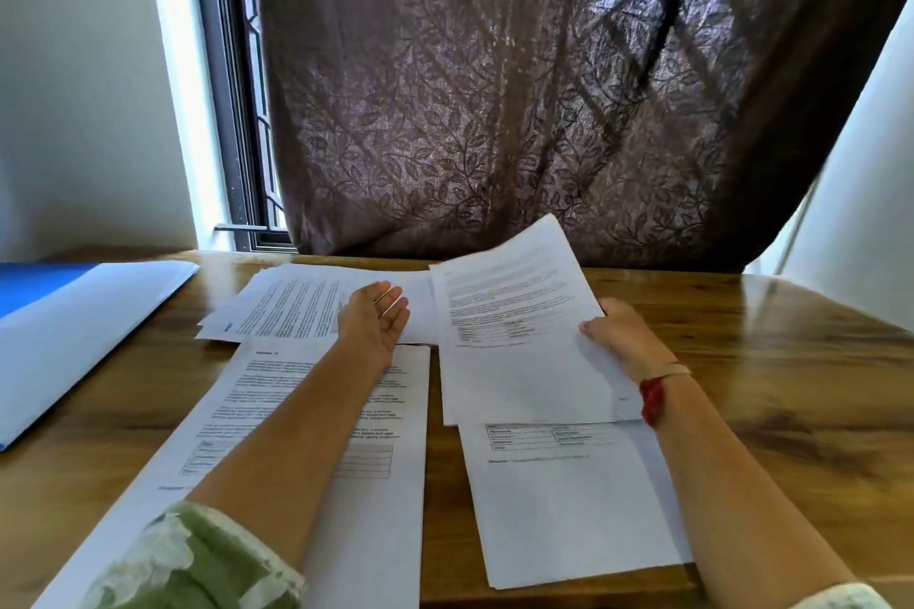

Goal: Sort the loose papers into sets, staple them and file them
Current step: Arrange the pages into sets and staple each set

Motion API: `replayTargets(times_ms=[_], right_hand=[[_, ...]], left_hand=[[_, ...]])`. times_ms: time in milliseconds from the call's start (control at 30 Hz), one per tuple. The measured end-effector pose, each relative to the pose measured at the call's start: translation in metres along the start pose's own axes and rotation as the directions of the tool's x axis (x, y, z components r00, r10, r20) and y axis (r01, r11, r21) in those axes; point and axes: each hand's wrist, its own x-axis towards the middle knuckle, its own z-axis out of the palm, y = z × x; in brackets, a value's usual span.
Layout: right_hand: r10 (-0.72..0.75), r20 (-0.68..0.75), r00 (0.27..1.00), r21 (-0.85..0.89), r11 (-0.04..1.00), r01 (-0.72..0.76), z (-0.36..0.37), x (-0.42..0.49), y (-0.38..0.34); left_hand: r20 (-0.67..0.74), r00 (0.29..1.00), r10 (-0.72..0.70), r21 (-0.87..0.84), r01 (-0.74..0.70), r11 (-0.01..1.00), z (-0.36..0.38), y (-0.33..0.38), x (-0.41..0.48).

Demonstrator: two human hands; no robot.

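A: Holding which page?
B: The lifted sheet (514,312), pinched at its edge by the right hand (623,341), thumb on top, above the right pile (569,509).
A: And the left hand (378,319)?
B: Fingers straight, together, over the far pile (292,307). Check the heading, then lay it square on its matching set.

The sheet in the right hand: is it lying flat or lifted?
Lifted. The right hand pinches the sheet at its right edge, and its far corner rises in front of the curtain.
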Motion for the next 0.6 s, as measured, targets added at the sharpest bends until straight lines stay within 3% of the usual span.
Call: replayTargets(times_ms=[67,233,600], right_hand=[[-0.034,-0.118,0.992,-0.154,0.988,0.015,0.005,-0.002,0.001],[-0.108,-0.247,0.963,-0.259,0.965,0.042,0.011,-0.006,0.002],[-0.216,-0.217,0.952,-0.471,0.877,0.091,0.022,0.003,0.007]], left_hand=[[-0.004,1.0,-0.005,0.043,0.005,0.999,0.001,-0.003,0.001],[-0.012,1.0,-0.002,0.164,0.004,0.986,0.005,-0.007,0.002],[-0.032,0.998,0.054,0.375,-0.038,0.926,0.013,-0.012,-0.003]])
